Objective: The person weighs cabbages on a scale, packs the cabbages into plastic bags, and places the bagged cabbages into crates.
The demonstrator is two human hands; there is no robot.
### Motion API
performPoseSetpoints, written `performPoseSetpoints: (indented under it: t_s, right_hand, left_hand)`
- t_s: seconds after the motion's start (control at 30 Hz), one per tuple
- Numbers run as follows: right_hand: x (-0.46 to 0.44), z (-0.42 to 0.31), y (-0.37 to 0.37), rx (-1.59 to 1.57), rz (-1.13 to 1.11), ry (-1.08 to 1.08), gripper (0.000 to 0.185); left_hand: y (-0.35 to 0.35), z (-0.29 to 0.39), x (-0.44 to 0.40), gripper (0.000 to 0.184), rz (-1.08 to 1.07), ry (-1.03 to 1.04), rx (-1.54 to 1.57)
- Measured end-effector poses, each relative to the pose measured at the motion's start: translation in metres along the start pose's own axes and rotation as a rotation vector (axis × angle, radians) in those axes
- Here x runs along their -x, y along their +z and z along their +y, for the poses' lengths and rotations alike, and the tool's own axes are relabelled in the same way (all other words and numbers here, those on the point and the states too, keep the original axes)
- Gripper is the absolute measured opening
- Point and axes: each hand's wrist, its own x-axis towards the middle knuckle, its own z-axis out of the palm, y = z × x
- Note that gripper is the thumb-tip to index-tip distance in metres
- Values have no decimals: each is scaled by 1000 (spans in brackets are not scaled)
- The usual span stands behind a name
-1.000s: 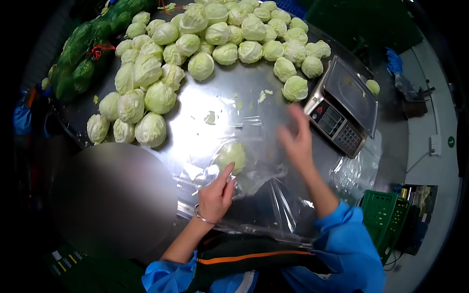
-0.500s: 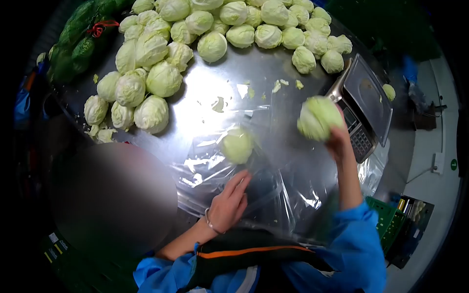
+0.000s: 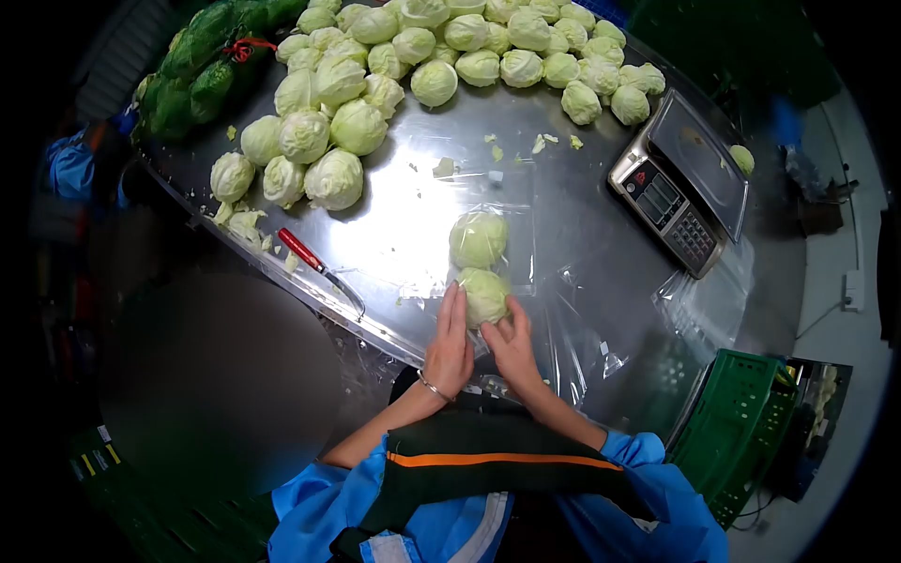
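Two pale green cabbages lie in a line, one behind the other, in a clear plastic bag [image 3: 523, 270] flat on the metal table. Both of my hands cup the nearer cabbage [image 3: 485, 298]. Against its left side rests my left hand [image 3: 449, 355], fingers straight and close together. My right hand [image 3: 514, 353] curves round its lower right side, thumb and fingers apart. The farther cabbage [image 3: 478, 238] touches the nearer one and shows through the shiny film. Whether the nearer cabbage is fully inside the bag, I cannot tell.
A large heap of cabbages [image 3: 359, 127] covers the back and left of the table [image 3: 572, 202]. A red-handled knife [image 3: 302, 251] with a curved blade lies by the left edge. At right are a scale [image 3: 668, 208], loose plastic film [image 3: 709, 291] and a green crate [image 3: 727, 432].
My right hand has brought a cabbage from beside the scale to the near side of the bagged one. My left hand has shifted up against it. The view has turned, uncovering the knife.
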Motion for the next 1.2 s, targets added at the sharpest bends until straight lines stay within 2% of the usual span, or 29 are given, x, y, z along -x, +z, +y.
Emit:
performPoseSetpoints:
  t_s: [0.1, 0.2, 0.3, 0.43, 0.5, 0.57, 0.6, 0.63, 0.67, 0.7, 0.77, 0.8, 0.83, 0.9, 0.93, 0.97, 1.0, 1.03, 1.1, 1.13, 1.17, 1.2]
  right_hand:
    - [-5, -17, -12, 1010, 350, -462, 78]
    - [-44, -12, -10, 986, 352, -588, 60]
    - [-73, -16, -29, 549, 144, -204, 32]
    - [-61, -87, -41, 419, 315, -218, 20]
    - [-40, -133, -54, 428, 336, -307, 20]
    - [-9, -180, -72, 405, 345, -380, 21]
    - [9, -200, -87, 405, 363, -393, 20]
    - [35, -225, -99, 421, 414, -380, 20]
    - [63, -247, -110, 401, 443, -359, 20]
    - [89, -259, -123, 386, 473, -450, 20]
    - [130, -272, -138, 354, 557, -449, 19]
    - [135, -272, -145, 437, 634, -430, 22]
    - [142, -270, -166, 550, 662, -403, 23]
    - [155, -266, -215, 780, 703, -359, 24]
    - [169, -257, -220, 909, 743, -336, 25]
    - [178, -249, -226, 855, 797, -351, 28]
    - [185, -240, -234, 799, 845, -360, 31]
    - [192, -226, -241, 734, 894, -359, 33]
    - [193, -198, -266, 833, 864, -257, 29]
    - [191, -191, -276, 899, 869, -252, 28]
    - [188, -187, -284, 965, 871, -247, 26]
    - [189, -179, -287, 839, 898, -181, 21]
  left_hand:
    - [2, -9, 1, 74, 158, 22, 4]
    - [2, -16, -2, 72, 194, 5, 112]
    - [-4, -13, -13, 72, 156, -8, 254]
    - [-39, 19, -55, 69, -18, 166, 439]
    - [-69, 51, -87, 69, -165, 278, 496]
    - [-102, 91, -114, 68, -508, 158, 633]
    - [-110, 111, -122, 68, -650, 129, 741]
    - [-118, 138, -125, 65, -735, 136, 721]
    - [-122, 161, -127, 64, -807, 237, 700]
    - [-120, 181, -127, 63, -883, 332, 685]
    - [-92, 209, -135, 64, -912, 344, 639]
    - [-71, 221, -141, 65, -901, 367, 617]
    - [-42, 227, -149, 67, -882, 289, 526]
    - [-10, 245, -144, 67, -1053, 217, 545]
    - [4, 249, -137, 68, -1058, 283, 515]
    - [19, 249, -129, 68, -1063, 334, 492]
    - [35, 248, -129, 67, -1129, 286, 603]
    - [58, 245, -134, 66, -1131, 258, 551]
    - [104, 242, -141, 65, -1127, 193, 440]
    - [112, 244, -128, 63, -1044, 284, 402]
    - [121, 246, -118, 61, -1063, 221, 417]
    - [133, 238, -117, 56, -1019, 287, 371]
